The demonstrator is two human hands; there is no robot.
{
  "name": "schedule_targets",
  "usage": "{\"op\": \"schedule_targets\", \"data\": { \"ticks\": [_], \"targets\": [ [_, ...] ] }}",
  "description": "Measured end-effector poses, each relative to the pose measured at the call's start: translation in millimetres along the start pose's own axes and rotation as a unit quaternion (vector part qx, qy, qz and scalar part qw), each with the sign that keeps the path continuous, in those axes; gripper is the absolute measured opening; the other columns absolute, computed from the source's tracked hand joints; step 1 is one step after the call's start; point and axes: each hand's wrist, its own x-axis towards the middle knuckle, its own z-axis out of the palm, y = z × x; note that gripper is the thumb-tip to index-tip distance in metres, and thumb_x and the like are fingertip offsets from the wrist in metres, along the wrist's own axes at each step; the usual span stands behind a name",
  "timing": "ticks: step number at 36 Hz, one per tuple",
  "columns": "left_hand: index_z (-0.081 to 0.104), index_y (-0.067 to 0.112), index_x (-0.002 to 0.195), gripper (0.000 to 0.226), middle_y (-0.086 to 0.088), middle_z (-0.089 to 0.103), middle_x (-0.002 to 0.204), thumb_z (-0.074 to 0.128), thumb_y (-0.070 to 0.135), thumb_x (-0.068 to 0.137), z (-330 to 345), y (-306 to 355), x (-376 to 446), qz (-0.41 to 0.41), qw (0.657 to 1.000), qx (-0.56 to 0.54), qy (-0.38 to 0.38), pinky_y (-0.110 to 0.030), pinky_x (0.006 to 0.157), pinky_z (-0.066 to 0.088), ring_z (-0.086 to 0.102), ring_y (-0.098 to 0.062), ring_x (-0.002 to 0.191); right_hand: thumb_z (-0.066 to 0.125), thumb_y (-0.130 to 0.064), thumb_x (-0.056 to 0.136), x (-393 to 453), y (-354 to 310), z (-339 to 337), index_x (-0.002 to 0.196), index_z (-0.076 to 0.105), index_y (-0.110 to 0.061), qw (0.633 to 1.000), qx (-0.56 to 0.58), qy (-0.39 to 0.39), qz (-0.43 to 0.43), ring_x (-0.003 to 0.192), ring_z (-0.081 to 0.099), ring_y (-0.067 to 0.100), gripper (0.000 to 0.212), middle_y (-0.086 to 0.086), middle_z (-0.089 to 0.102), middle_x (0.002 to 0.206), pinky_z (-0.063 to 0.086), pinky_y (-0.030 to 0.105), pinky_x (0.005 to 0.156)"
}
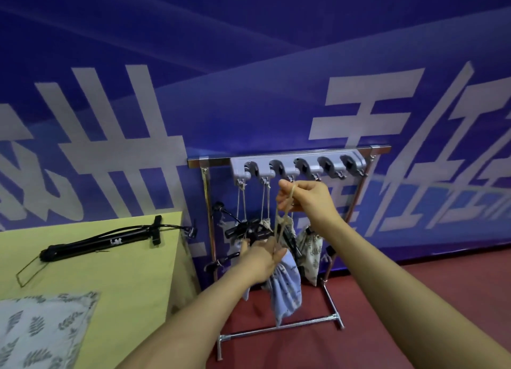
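Observation:
A metal rack (336,312) carries a grey holder strip (298,165) with several round clips and small hooks. My right hand (304,200) pinches the beige drawstring loop (279,224) of a blue patterned bag (286,291) just under the third hook. My left hand (261,258) grips the same cord lower down, at the bag's mouth. Two other cords hang from the hooks on the left, with black pump parts (249,231) behind them. A white leafy bag (311,254) hangs to the right.
A yellow table (124,272) stands on the left with a black hand pump (96,244) and a leaf-print cloth bag (41,330) on it. Behind the rack is a blue banner wall (249,78). The floor (387,313) is dark red.

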Motion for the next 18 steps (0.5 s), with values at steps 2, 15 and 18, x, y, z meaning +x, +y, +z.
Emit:
{"op": "schedule_targets", "data": {
  "ticks": [2, 15, 18],
  "targets": [
    [0.042, 0.014, 0.122, 0.045, -0.008, 0.061, 0.120, 0.025, 0.048, 0.099, -2, 9, 6, -0.007, 1.000, -0.009, -0.017, -0.044, 0.109, 0.015, 0.045, -0.024, 0.124, 0.061, -0.014, 0.091, 10, 4, -15, 0.086, 0.066, 0.008, 1.000, -0.009, -0.019, 0.023, 0.043, 0.057, 0.012, 0.023, 0.015, 0.067, 0.073, 0.050, 0.024, 0.049],
    [0.048, 0.009, 0.127, 0.058, -0.018, 0.056, 0.127, 0.031, 0.054, 0.096, 21, 87, 73, -0.054, 0.992, 0.000, -0.111, -0.040, 0.102, 0.034, 0.050, -0.030, 0.120, 0.043, 0.001, 0.091, 54, 22, -131, 0.095, 0.067, 0.005, 0.951, -0.020, -0.257, 0.169, 0.033, 0.019, 0.007, 0.025, 0.005, 0.040, 0.059, 0.018, 0.015, 0.037],
    [0.049, 0.012, 0.129, 0.056, -0.016, 0.053, 0.134, 0.031, 0.054, 0.096, 32, 109, 84, -0.064, 0.994, 0.000, -0.092, -0.042, 0.108, 0.029, 0.046, -0.030, 0.127, 0.045, 0.000, 0.092, 62, 25, -157, 0.095, 0.067, 0.004, 0.944, -0.021, -0.276, 0.181, 0.034, 0.020, 0.006, 0.022, 0.002, 0.042, 0.058, 0.017, 0.015, 0.037]
  ]
}}
